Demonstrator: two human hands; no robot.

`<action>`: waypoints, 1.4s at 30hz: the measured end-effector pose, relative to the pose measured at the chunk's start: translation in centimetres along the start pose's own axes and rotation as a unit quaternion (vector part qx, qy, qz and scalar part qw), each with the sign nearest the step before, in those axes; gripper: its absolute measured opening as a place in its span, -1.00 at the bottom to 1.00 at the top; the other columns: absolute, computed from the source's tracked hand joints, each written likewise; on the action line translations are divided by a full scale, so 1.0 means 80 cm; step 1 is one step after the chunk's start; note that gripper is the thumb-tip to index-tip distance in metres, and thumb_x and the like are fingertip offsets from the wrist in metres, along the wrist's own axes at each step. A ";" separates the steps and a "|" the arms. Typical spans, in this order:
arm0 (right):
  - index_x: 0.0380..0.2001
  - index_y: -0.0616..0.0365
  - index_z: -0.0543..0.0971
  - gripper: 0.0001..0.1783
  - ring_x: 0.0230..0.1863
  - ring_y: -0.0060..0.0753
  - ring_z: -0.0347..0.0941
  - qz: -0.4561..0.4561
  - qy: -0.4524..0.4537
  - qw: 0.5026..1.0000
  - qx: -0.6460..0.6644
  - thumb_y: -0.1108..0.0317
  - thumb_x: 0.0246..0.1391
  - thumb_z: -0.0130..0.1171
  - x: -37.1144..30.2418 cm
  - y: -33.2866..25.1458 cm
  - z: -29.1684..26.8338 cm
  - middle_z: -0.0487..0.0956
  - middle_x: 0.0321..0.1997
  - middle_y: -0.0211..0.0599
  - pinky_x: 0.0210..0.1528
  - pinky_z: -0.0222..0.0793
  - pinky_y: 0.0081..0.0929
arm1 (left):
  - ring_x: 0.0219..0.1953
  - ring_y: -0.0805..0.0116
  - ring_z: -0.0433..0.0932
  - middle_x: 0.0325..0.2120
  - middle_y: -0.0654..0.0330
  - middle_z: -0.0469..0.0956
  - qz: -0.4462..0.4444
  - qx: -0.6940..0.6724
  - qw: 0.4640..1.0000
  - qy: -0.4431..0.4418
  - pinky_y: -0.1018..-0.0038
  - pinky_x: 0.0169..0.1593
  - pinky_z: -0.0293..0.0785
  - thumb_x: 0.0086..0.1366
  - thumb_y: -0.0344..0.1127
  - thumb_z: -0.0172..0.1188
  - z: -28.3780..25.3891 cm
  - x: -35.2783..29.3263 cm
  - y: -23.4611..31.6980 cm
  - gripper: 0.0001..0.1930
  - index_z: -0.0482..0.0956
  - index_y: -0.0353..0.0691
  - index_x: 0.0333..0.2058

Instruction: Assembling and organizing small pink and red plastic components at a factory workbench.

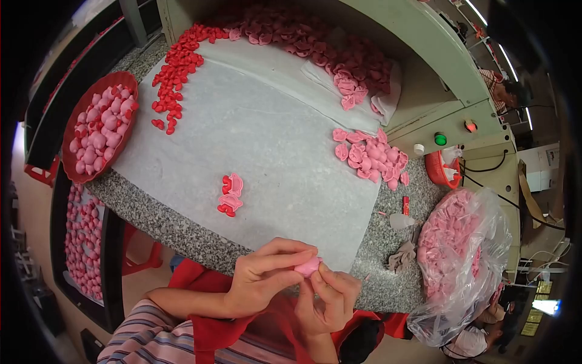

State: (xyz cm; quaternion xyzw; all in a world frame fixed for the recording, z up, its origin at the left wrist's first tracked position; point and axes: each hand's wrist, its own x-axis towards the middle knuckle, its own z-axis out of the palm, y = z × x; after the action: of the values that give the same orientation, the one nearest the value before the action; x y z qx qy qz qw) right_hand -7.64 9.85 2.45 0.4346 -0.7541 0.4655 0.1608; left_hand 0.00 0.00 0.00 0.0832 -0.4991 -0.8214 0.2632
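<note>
Near the front edge of the white sheet [242, 109], both hands meet at a small pink rounded piece, perhaps soft plastic [308, 267]. My left hand [257, 279] is closed on its left side between thumb and fingers. From the right, my right hand [330, 297] pinches the same piece with its fingertips. Up and to the left lie two pink shell-like pieces [231, 201], each beside a small red piece [227, 210]. A heap of pink hollow shells and rounded pieces [373, 158] sits on the sheet's right side.
Small red pieces [176, 76] trail along the far left, with pink shells [315, 39] piled behind. A red basin [68, 159] of pink-and-red pieces stands at left. On the right are a clear bag [454, 249] of pink pieces, a red basket [435, 171] and a small bottle [400, 221].
</note>
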 end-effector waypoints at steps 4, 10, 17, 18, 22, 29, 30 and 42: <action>-0.37 0.14 0.56 -0.66 -0.31 -0.33 0.36 -0.013 -0.018 1.000 0.002 0.53 -0.36 0.37 0.003 0.003 -0.003 0.51 -0.26 -0.32 -0.28 0.31 -0.49 | 0.02 0.15 0.36 -0.05 -0.03 0.33 -0.015 -0.066 0.998 0.012 0.35 0.07 0.33 0.19 -0.60 -0.02 0.001 0.003 -0.001 -0.68 0.41 -0.37 -0.04; -0.29 0.23 0.54 -0.58 -0.07 -0.31 0.31 0.178 -0.022 0.957 0.227 0.54 -0.36 0.37 0.009 0.008 -0.005 0.39 -0.09 -0.17 -0.05 0.25 -0.42 | 0.02 0.17 0.35 -0.05 -0.02 0.34 -0.051 -0.204 0.977 0.010 0.35 0.07 0.31 0.21 -0.56 -0.01 0.004 0.007 0.001 -0.69 0.41 -0.37 -0.04; -0.24 0.26 0.54 -0.56 0.01 -0.32 0.26 0.280 -0.049 0.876 0.390 0.62 -0.34 0.34 0.006 0.017 -0.006 0.36 -0.06 -0.20 0.06 0.19 -0.41 | 0.03 0.18 0.33 -0.03 0.01 0.34 -0.058 -0.220 0.974 -0.006 0.34 0.08 0.29 0.22 -0.52 -0.01 0.001 0.007 -0.004 -0.69 0.42 -0.28 -0.03; -0.24 0.26 0.54 -0.56 0.01 -0.32 0.26 0.281 -0.047 0.876 0.390 0.62 -0.34 0.34 0.005 0.017 -0.006 0.36 -0.06 -0.20 0.06 0.19 -0.41 | 0.03 0.18 0.33 -0.03 0.01 0.34 -0.060 -0.219 0.974 -0.008 0.34 0.08 0.29 0.22 -0.52 -0.01 0.002 0.008 -0.006 -0.69 0.42 -0.28 -0.03; -0.25 0.26 0.54 -0.58 0.01 -0.32 0.27 0.285 -0.045 0.870 0.399 0.62 -0.34 0.33 0.004 0.019 -0.006 0.36 -0.07 -0.20 0.05 0.21 -0.41 | 0.05 0.19 0.32 -0.01 0.01 0.33 -0.059 -0.245 0.968 -0.017 0.34 0.08 0.28 0.23 -0.50 -0.02 0.001 0.008 -0.008 -0.69 0.43 -0.25 -0.03; -0.29 0.24 0.55 -0.62 -0.03 -0.33 0.30 0.294 -0.032 0.851 0.435 0.63 -0.33 0.33 0.002 0.017 -0.005 0.37 -0.10 -0.20 0.02 0.25 -0.43 | 0.06 0.20 0.32 -0.01 0.02 0.34 -0.087 -0.273 0.958 -0.015 0.33 0.09 0.29 0.24 -0.48 -0.02 0.002 0.007 -0.006 -0.71 0.44 -0.25 -0.05; -0.29 0.24 0.55 -0.62 -0.03 -0.33 0.30 0.294 -0.032 0.851 0.434 0.63 -0.33 0.33 0.002 0.018 -0.005 0.37 -0.10 -0.20 0.02 0.25 -0.43 | 0.06 0.20 0.32 -0.01 0.02 0.34 -0.088 -0.273 0.958 -0.015 0.33 0.09 0.29 0.24 -0.48 -0.02 0.002 0.007 -0.007 -0.71 0.44 -0.25 -0.05; -0.37 0.18 0.56 -0.66 -0.10 -0.39 0.33 0.326 -0.021 0.823 0.464 0.54 -0.37 0.37 0.007 0.019 -0.004 0.39 -0.10 -0.20 -0.03 0.24 -0.47 | -0.03 0.25 0.42 -0.14 0.05 0.45 -0.112 -0.129 0.985 0.004 0.37 0.02 0.37 0.16 -0.45 0.13 -0.010 0.014 0.005 -0.66 0.43 -0.30 -0.05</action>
State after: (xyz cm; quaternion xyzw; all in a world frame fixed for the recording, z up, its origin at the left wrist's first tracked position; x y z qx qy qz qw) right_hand -9.24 10.10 2.14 0.1958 -0.5495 0.7769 -0.2369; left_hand -0.50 -1.32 0.13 0.1068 -0.3752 -0.9029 0.1804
